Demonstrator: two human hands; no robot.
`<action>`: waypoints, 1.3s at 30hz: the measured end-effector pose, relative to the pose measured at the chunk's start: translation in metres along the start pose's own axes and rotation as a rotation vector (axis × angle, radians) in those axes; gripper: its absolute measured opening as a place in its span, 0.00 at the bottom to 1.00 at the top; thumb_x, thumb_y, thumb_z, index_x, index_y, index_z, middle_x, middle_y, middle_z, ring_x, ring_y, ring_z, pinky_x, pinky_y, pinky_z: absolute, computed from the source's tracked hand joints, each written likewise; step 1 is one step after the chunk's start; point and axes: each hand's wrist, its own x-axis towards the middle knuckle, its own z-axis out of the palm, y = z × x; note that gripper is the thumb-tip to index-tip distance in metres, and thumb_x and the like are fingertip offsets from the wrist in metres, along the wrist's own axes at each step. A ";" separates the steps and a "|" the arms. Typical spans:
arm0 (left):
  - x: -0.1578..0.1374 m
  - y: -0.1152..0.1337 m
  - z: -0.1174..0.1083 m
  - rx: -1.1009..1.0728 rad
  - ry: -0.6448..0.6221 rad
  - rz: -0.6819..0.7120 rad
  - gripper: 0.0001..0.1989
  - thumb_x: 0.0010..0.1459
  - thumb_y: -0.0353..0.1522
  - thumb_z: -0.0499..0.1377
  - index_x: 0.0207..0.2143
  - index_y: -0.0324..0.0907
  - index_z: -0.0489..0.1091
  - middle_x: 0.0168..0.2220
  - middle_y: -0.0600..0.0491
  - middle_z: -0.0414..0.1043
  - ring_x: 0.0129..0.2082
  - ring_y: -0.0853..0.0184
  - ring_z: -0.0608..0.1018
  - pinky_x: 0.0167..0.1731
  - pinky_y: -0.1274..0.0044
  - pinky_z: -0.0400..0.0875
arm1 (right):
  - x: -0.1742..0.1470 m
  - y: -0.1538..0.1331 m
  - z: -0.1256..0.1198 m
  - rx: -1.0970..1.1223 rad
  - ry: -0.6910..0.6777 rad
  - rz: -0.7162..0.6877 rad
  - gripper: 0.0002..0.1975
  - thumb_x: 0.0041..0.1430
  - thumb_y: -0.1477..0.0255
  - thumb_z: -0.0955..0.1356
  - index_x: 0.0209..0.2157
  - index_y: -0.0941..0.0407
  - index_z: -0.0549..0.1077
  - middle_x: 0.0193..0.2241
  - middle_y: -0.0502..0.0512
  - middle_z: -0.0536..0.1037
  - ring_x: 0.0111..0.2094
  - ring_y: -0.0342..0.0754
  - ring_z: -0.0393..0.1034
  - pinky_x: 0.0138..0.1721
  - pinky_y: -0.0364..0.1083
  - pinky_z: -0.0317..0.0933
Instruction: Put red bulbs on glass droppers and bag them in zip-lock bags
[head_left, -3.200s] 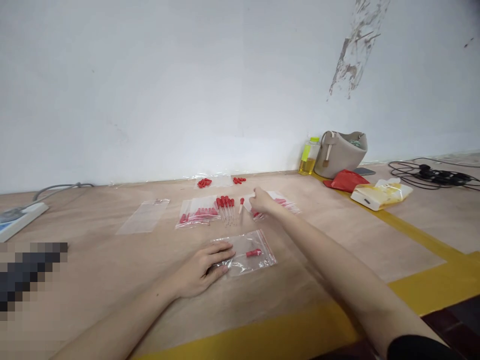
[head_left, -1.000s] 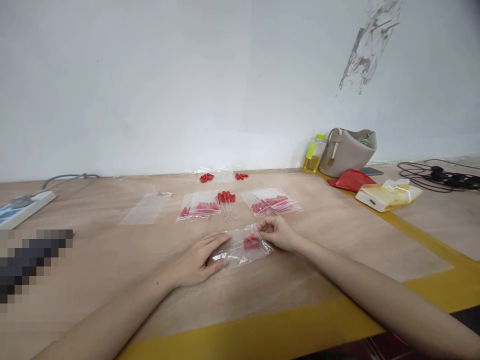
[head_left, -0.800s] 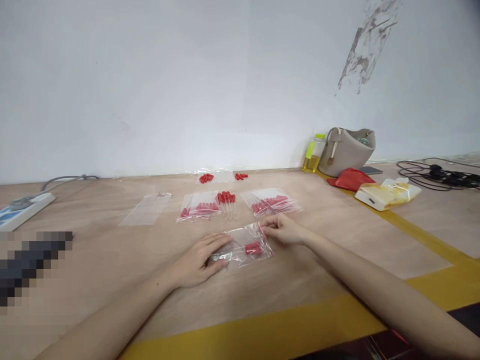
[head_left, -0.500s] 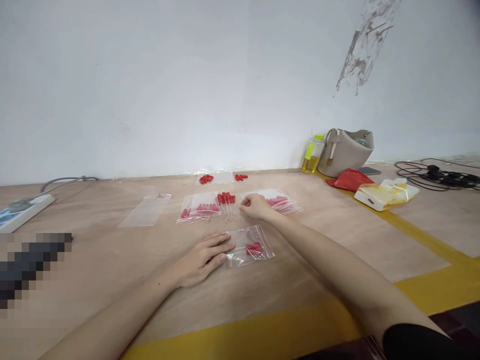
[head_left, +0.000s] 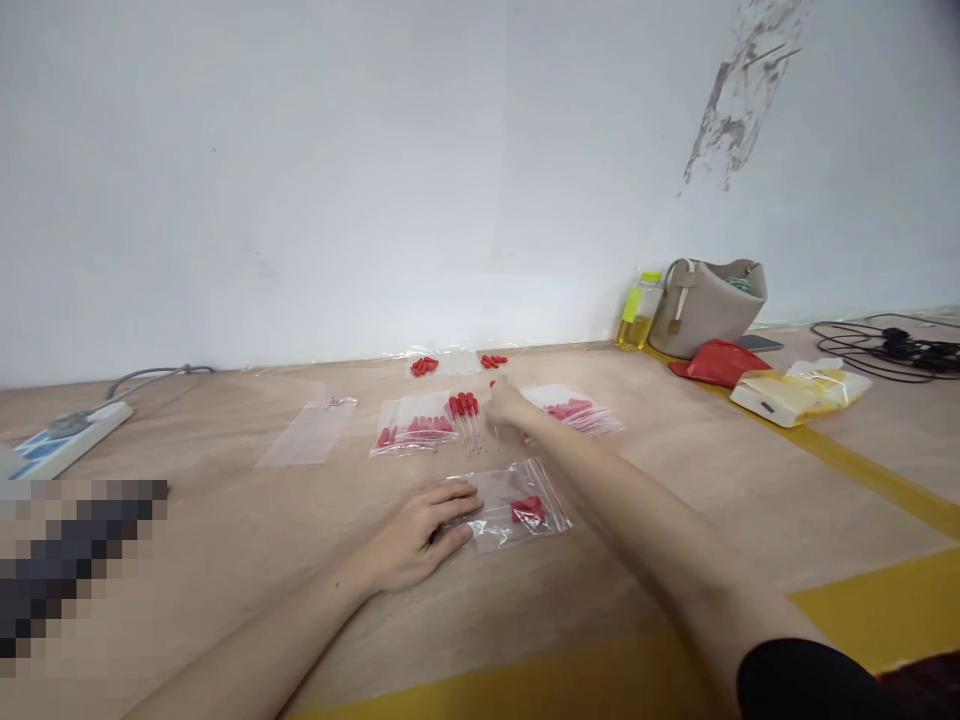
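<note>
My left hand [head_left: 427, 535] lies flat, fingers stretched, against the left edge of a clear zip bag [head_left: 491, 510] with a folded red piece [head_left: 529, 511] in it. Beyond the bag, several thin, pale sticks with red tops [head_left: 463, 405] lie side by side. Just right of them is my right hand [head_left: 510, 408], slightly blurred, with fingers closed. A red tip [head_left: 493, 384] shows at its fingers, seemingly the top of another such stick; most of it is hidden.
Zip bags with red pieces lie left [head_left: 412, 425] and right [head_left: 574, 410] of the sticks. Small red pieces [head_left: 424, 367] lie by the wall. A flat clear bag [head_left: 309, 432] and power strip [head_left: 71, 440] are left. A bottle [head_left: 637, 315], handbag [head_left: 705, 310] and cables [head_left: 900, 345] stand right.
My right hand has shifted slightly beside the row of sticks, and a red tip now shows at its fingers. My left hand stays on the bag. The whole view has shifted a little.
</note>
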 end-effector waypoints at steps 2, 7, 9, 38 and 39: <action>0.000 -0.001 0.000 0.001 -0.007 -0.012 0.17 0.61 0.34 0.46 0.52 0.48 0.60 0.53 0.53 0.60 0.54 0.64 0.61 0.52 0.69 0.57 | -0.014 0.017 -0.014 0.073 0.080 0.011 0.22 0.50 0.76 0.59 0.49 0.64 0.54 0.31 0.60 0.72 0.31 0.48 0.68 0.29 0.43 0.60; 0.000 -0.004 0.002 0.002 0.005 -0.010 0.17 0.59 0.34 0.48 0.52 0.48 0.60 0.53 0.53 0.59 0.54 0.64 0.60 0.52 0.69 0.57 | -0.068 0.072 -0.034 0.650 0.274 0.093 0.23 0.50 0.71 0.60 0.48 0.57 0.49 0.21 0.44 0.64 0.16 0.40 0.61 0.17 0.40 0.56; 0.000 -0.004 0.003 0.016 0.008 -0.006 0.17 0.59 0.34 0.48 0.52 0.48 0.60 0.54 0.52 0.59 0.54 0.63 0.60 0.52 0.68 0.57 | -0.087 0.085 -0.031 0.794 0.297 0.112 0.22 0.50 0.69 0.62 0.46 0.55 0.51 0.20 0.42 0.62 0.14 0.39 0.58 0.14 0.39 0.54; 0.002 0.007 -0.001 -0.007 0.021 -0.078 0.24 0.58 0.37 0.49 0.56 0.47 0.49 0.54 0.51 0.57 0.52 0.63 0.63 0.50 0.69 0.60 | -0.124 0.068 -0.001 0.814 -0.114 -0.021 0.11 0.41 0.66 0.69 0.24 0.60 0.70 0.19 0.49 0.70 0.20 0.39 0.61 0.22 0.40 0.56; 0.002 0.007 -0.001 -0.007 0.023 -0.076 0.24 0.58 0.37 0.49 0.56 0.47 0.49 0.54 0.50 0.57 0.52 0.63 0.63 0.50 0.69 0.60 | -0.125 0.067 -0.001 0.820 -0.155 -0.044 0.11 0.42 0.65 0.68 0.24 0.60 0.70 0.19 0.50 0.71 0.21 0.40 0.62 0.23 0.40 0.56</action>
